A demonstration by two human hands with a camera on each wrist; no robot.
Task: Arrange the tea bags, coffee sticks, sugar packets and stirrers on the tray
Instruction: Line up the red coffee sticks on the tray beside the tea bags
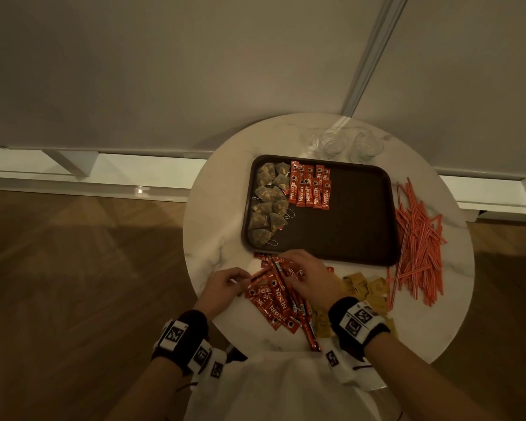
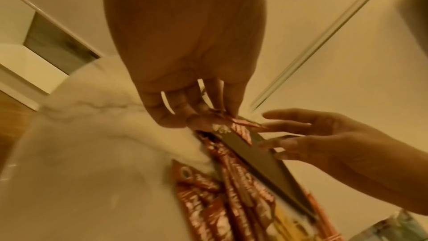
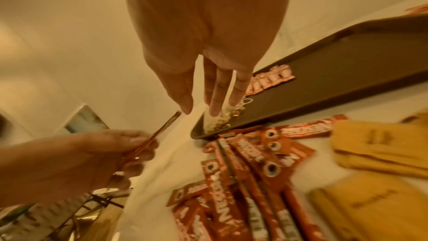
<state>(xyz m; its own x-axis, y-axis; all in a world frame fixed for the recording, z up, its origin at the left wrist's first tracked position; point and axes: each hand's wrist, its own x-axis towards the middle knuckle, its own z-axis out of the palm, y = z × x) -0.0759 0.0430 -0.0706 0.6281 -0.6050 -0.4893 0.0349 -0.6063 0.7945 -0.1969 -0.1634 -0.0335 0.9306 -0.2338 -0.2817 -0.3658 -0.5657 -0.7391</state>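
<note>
Red coffee stick (image 1: 260, 275) pinched in left hand (image 1: 225, 284) fingers, right hand (image 1: 308, 276) fingers straight over stick pile (image 1: 281, 302) on counter (image 1: 213, 247), tray (image 1: 362, 253) just beyond

Two clear glasses (image 1: 331, 143) stand on the round marble table (image 1: 213, 238) (wooden floor (image 1: 73, 268) below).

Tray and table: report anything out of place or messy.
On the tray, tea bags and a row of coffee sticks lie tidy. Off it, loose coffee sticks, yellow packets and stirrers lie in jumbled heaps on the table.
</note>
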